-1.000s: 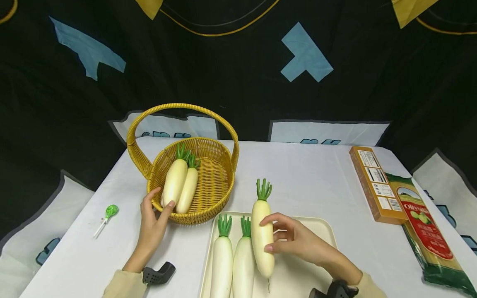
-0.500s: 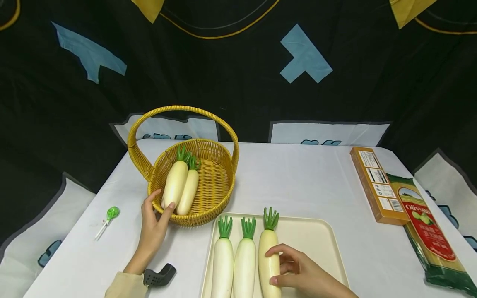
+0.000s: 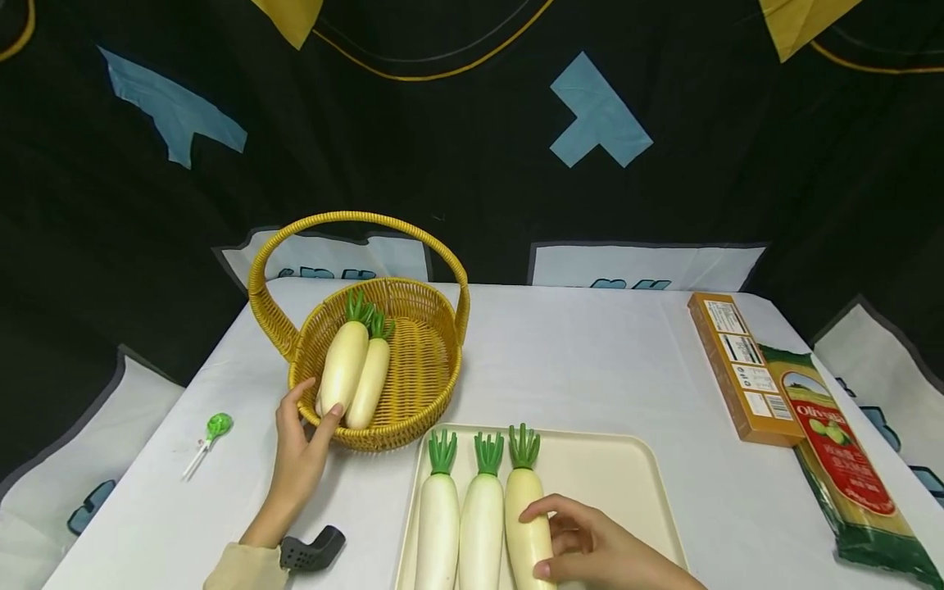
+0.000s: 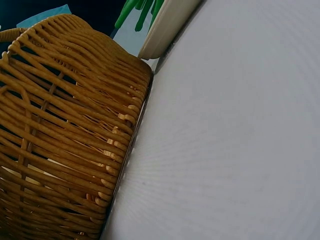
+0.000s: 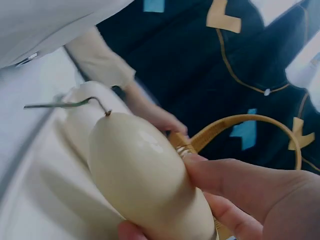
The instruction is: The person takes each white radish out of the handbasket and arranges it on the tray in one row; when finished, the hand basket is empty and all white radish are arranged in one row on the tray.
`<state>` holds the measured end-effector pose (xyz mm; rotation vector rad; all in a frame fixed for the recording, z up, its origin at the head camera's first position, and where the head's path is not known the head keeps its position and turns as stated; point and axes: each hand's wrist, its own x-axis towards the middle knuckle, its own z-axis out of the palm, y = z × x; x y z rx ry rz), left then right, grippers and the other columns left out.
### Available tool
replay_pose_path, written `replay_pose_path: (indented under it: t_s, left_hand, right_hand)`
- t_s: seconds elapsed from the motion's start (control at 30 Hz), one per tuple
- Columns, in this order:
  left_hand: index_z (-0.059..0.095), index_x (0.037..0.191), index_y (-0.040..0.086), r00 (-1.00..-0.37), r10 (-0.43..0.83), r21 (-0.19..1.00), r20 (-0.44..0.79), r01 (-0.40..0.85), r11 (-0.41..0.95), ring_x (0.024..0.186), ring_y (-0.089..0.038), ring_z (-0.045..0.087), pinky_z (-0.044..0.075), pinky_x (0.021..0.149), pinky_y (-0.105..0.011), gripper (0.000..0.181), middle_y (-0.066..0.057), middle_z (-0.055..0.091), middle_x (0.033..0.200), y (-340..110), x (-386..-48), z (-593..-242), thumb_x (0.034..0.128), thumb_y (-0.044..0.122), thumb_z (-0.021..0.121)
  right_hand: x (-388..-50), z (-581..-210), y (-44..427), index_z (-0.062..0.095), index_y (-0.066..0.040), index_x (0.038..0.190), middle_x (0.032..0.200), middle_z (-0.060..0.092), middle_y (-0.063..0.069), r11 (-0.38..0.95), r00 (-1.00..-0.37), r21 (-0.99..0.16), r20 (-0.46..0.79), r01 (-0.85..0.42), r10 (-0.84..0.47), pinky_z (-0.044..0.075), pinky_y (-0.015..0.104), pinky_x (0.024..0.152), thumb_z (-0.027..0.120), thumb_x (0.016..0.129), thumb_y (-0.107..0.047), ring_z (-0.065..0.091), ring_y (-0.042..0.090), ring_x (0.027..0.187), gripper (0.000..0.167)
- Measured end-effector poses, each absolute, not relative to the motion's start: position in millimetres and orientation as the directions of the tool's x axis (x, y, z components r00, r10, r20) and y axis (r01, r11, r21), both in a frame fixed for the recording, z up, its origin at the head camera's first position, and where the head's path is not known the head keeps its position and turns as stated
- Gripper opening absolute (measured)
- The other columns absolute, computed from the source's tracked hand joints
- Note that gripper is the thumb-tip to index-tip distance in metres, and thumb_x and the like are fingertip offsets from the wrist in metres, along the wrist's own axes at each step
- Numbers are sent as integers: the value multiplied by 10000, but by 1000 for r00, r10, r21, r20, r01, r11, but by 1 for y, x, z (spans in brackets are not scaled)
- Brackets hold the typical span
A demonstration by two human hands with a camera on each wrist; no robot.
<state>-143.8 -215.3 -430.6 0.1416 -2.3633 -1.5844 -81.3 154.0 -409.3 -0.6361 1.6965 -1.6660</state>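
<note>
The right hand (image 3: 590,541) is holding the rightmost white radish (image 3: 524,512) within the cream tray (image 3: 605,467), its grip curling partway round. The left hand (image 3: 298,459) is grasping the rim of the wicker basket (image 3: 398,436).

The white surface (image 3: 590,360) bears a wicker basket (image 3: 406,433), cream tray (image 3: 597,467), green lollipop (image 3: 218,424), orange-brown box (image 3: 745,373) and red-green packet (image 3: 841,447).
</note>
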Motion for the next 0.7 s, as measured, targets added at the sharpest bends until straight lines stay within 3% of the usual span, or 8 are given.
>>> replay_pose_path:
  t_s: [0.17,0.37,0.53,0.7]
  left_hand:
    - [189,1407,137,-954,-240,918,181,76,390,1319,-334,180,246,1026,-538,607,-175,117,1429,-215,-144,-431,915,286,511]
    - [188,1405,123,-954,-236,918,185,82,389,1316,-349,183,242,1030,-551,604,-188,114,1423,-215,-144,-431,916,280,508]
    - [186,1404,117,-953,-238,918,188,85,386,1306,-339,195,260,1018,-532,600,-186,113,1420,-215,-145,-431,919,277,502]
    - [185,1405,123,-954,-238,919,183,80,385,1310,-347,190,252,1023,-544,602,-187,110,1420,-216,-144,-431,919,280,502]
  right_hand:
    - [-81,-415,149,435,-36,1260,922,546,-46,95,-665,-994,-109,58,-739,456,162,693,618,852,-139,575,3,798,458]
    - [-78,-415,146,467,-129,1298,943,542,-10,217,-697,-972,-95,-89,-711,474,180,705,599,869,-238,543,-19,812,462]
    - [-78,-409,147,363,-238,1382,1010,532,-4,355,-722,-922,-139,-155,-678,453,174,692,597,856,-343,518,-12,803,586]
    - [-79,-404,150,261,-200,1422,997,549,-7,428,-740,-859,-89,-282,-667,447,176,660,618,835,-372,515,-19,764,708]
